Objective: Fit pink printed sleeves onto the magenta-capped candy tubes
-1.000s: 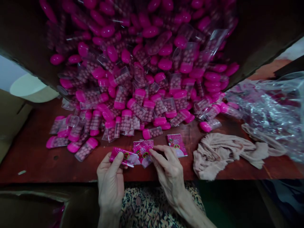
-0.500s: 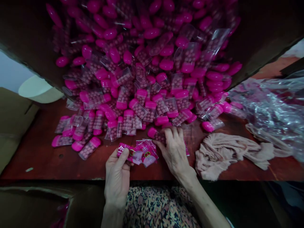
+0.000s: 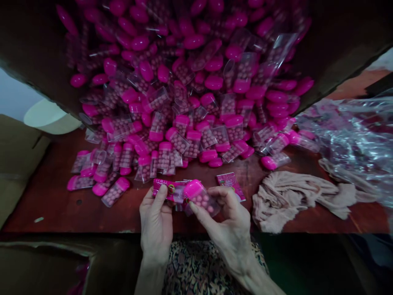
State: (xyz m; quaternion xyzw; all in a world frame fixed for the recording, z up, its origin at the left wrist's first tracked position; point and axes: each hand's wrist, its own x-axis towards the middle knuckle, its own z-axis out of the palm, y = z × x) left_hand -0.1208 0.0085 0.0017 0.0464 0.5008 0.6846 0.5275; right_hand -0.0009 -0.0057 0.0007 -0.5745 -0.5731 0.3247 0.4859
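Note:
My left hand [image 3: 157, 219] pinches a pink printed sleeve [image 3: 162, 185] between thumb and fingers, close to the table's front edge. Just right of it, my right hand [image 3: 230, 223] grips a clear candy container [image 3: 201, 200] with a bright pink cap and round pink balls inside. The cap points up and left, over the sleeve's right end; whether they touch I cannot tell. Other printed pieces lie partly hidden behind the container. One more flat printed piece [image 3: 229, 184] rests on the table behind my right hand.
A large heap of capped candy containers [image 3: 190, 141] spills from a dark box onto the red-brown table [image 3: 55, 209]. To the right lie a crumpled beige cloth [image 3: 282, 196] and a clear plastic bag [image 3: 359, 139]. A pale bowl [image 3: 50, 116] stands at left.
My right hand has picked up a container from the heap's front edge and brought it toward me, beside my left hand. The left hand keeps its sleeve, shifted slightly right.

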